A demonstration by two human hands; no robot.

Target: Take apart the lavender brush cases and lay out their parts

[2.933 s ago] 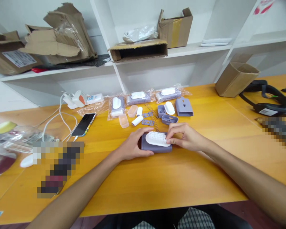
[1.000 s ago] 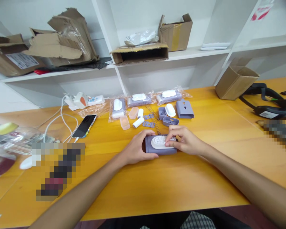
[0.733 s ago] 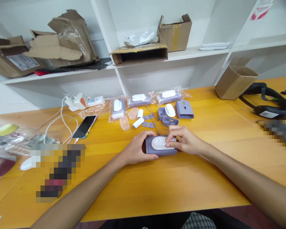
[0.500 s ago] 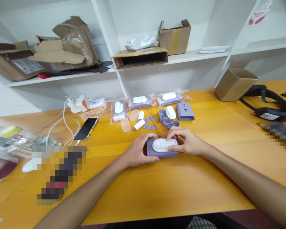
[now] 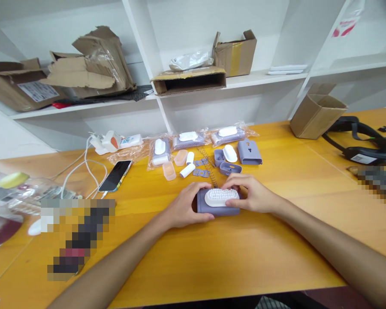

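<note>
Near the front edge of the counter (image 5: 244, 262), 2 hands work on 1 item, just left of middle. Left hand (image 5: 188, 204) cups the left end of a lilac plastic case (image 5: 217, 209), grip closed around it, fingers across the top and thumb along the near side. Right hand (image 5: 252, 195) comes in from the right, grip narrow, fingertips (image 5: 229, 187) on the far side of a white bristle brush (image 5: 221, 197) and thumb (image 5: 230, 207) on its near side. The brush lies flat on top of the case, bristles up.

Just beyond the hands is a coil spring (image 5: 209, 171), with 2 lilac clips (image 5: 201, 173) beside it. Further back are a lilac cup (image 5: 218, 157), a lilac tray (image 5: 230, 168), a white oval lid (image 5: 230, 153) and a lilac sleeve (image 5: 249, 152). Also there: 2 peach cups (image 5: 169, 171), 2 white rollers (image 5: 187, 170) and 3 sealed plastic packs (image 5: 187, 140) along the back edge. Left of those, a phone (image 5: 115, 176) lies near a white cable (image 5: 86, 169). Back right corner has a cardboard box (image 5: 317, 118) and a black headset (image 5: 363, 148). Blurred patches hide some items on both sides.
</note>
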